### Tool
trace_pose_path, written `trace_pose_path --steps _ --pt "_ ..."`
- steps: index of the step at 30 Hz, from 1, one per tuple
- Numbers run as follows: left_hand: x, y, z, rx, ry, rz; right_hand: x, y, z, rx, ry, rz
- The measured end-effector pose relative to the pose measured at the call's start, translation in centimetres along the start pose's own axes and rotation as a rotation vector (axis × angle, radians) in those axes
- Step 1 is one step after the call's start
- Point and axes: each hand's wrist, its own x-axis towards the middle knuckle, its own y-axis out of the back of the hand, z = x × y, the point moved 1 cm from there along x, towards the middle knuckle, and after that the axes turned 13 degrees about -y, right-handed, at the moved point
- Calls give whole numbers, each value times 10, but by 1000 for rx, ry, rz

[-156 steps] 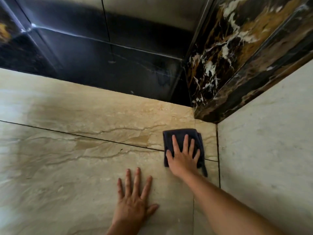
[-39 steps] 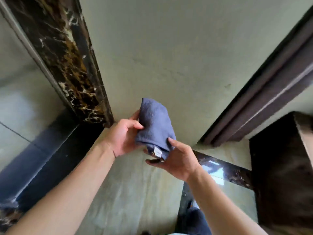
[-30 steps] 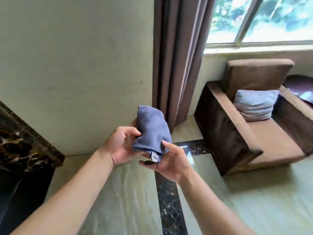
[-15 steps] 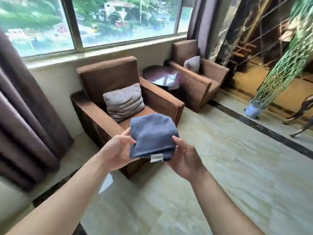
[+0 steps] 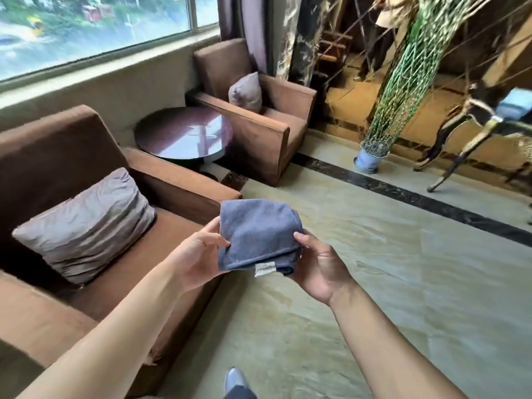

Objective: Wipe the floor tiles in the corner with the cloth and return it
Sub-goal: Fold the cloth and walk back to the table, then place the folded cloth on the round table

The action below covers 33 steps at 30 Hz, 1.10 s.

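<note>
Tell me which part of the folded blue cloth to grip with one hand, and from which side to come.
Grip the cloth across its thick lower folded edge, beside the white tag, coming from below on the right, where the right hand already cups it. All the layers seem to meet there, so a pinch would likely keep it folded. The left hand pinches the other side edge.

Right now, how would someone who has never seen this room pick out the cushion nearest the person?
Start at the long window along the left wall; two brown armchairs sit below it, with a round dark table between them. The nearer armchair holds the grey cushion, wide and creased, leaning against the backrest. The far chair's cushion stands on a corner.
</note>
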Motion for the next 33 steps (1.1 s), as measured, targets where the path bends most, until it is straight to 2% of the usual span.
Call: trace_pose_path --steps 7,8,14,18,25,29,33 --pt "214 -1 47 49 103 -43 123 56 -145 120 15 102" --pt "224 -1 50 80 99 -54 131 57 -152 129 16 96" --pt "396 39 66 94 111 21 271 109 -262 143 -16 80" --pt "491 60 80 59 97 85 352 125 -340 75 -119 103" --pt "613 147 131 -3 27 294 529 95 -445 -129 -307 126" --pt "660 228 157 -16 22 456 644 58 -468 -314 -379 181" --pt "717 328 184 -104 11 678 778 24 -474 -415 -464 165"
